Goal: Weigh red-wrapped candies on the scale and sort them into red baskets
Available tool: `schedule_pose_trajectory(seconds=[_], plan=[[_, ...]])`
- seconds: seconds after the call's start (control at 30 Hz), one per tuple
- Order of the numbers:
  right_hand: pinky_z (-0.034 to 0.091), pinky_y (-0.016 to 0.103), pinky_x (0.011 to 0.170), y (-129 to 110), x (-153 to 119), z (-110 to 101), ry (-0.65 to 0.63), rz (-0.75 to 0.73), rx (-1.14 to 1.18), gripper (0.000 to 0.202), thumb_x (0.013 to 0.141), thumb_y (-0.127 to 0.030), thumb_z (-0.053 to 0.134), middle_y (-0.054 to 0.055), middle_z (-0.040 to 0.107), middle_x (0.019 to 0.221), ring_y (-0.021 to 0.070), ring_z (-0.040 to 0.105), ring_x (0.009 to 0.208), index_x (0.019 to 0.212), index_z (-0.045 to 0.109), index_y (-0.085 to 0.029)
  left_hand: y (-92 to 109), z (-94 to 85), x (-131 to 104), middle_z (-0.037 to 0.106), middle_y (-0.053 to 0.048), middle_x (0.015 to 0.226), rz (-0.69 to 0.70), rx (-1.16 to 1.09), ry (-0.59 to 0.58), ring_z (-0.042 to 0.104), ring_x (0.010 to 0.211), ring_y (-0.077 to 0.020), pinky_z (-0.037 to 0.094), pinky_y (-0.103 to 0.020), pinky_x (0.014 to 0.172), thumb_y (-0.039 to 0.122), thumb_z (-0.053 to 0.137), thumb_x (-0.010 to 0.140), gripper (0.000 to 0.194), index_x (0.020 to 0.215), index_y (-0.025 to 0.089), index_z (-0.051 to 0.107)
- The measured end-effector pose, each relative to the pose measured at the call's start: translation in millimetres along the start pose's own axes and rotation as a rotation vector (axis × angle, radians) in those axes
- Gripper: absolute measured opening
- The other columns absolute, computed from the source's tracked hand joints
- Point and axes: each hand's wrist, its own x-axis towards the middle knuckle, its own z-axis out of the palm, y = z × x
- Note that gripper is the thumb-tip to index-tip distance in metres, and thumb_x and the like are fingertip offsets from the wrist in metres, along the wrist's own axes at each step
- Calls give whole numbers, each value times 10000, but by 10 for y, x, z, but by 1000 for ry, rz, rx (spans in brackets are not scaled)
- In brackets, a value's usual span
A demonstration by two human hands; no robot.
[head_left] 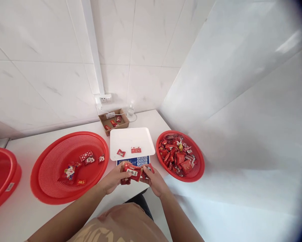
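Note:
Several red wrapped packets (132, 172) are bunched in my left hand (115, 178), its fingers wrapped round them in front of the scale. My right hand (154, 179) is closed on a small red packet (148, 169), touching the right side of the bunch. Just beyond my hands is a scale with a white tray (130, 137) and a blue keypad (140, 161). Two small red packets lie on the tray, one at the left (121, 153) and one nearer the middle (136, 150).
A red basket (37, 168) at the left holds several packets. Another red basket (202, 164) at the right is heaped with them. Behind the scale stand a cardboard box (127, 123) with packets and a clear glass object (131, 110). A red tub (13, 171) sits far left.

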Motion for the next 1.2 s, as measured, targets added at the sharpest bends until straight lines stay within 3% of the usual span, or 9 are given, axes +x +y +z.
schedule_pose_trajectory(seconds=[0.2,0.33,0.57,0.8,0.93,1.0,1.1,1.2], plan=[[396,198,499,-54,11,96,-45,-27,-66,361,571,-385,770,-53,541,584,82,490,539,707,495,-196,51,-13,-65,614,-16,959,4,-2,-11,585,725,-120,451,-302,687,275,717,671,436,979,236,411],[430,223,570,-56,7,141,1,-77,-54,327,569,-338,756,-49,554,618,89,504,584,691,490,-192,24,-58,-49,609,-28,1034,2,-132,-17,598,817,-141,458,-300,724,277,701,679,451,1049,248,445],[443,242,602,-47,40,172,80,-174,47,306,557,-326,758,-58,520,624,91,490,594,682,511,-198,-27,-148,-39,628,-15,922,-37,-317,-64,602,746,-126,450,-264,678,206,671,667,468,1105,238,509],[472,270,648,-90,55,168,65,-208,66,253,572,-328,743,-38,542,684,115,526,653,725,584,-204,-2,-136,-53,623,-13,876,-53,-309,-56,573,648,-106,455,-266,635,241,677,680,418,1073,212,537],[482,288,672,-68,53,168,62,-192,-45,282,579,-332,738,-4,605,770,135,557,696,805,640,-196,-28,-108,-15,593,15,720,-60,-228,55,502,525,-68,374,-205,498,440,694,693,379,960,191,592],[474,277,649,-66,44,165,48,-158,-116,312,595,-336,731,12,631,802,133,557,690,863,662,-193,-44,-100,11,584,23,674,-21,-177,131,464,492,-55,335,-191,461,451,716,668,369,888,174,613],[443,249,597,-84,27,163,6,-124,-214,346,640,-376,707,24,651,811,130,546,682,936,675,-200,-51,-78,23,636,-7,750,37,-148,163,521,566,-74,380,-191,515,429,729,660,365,890,161,637],[404,235,564,-107,19,173,-50,-141,-310,299,662,-398,693,19,650,756,124,524,652,885,692,-199,-50,-46,3,669,-33,830,41,-136,138,585,684,-119,425,-214,596,428,724,664,391,944,166,646]])
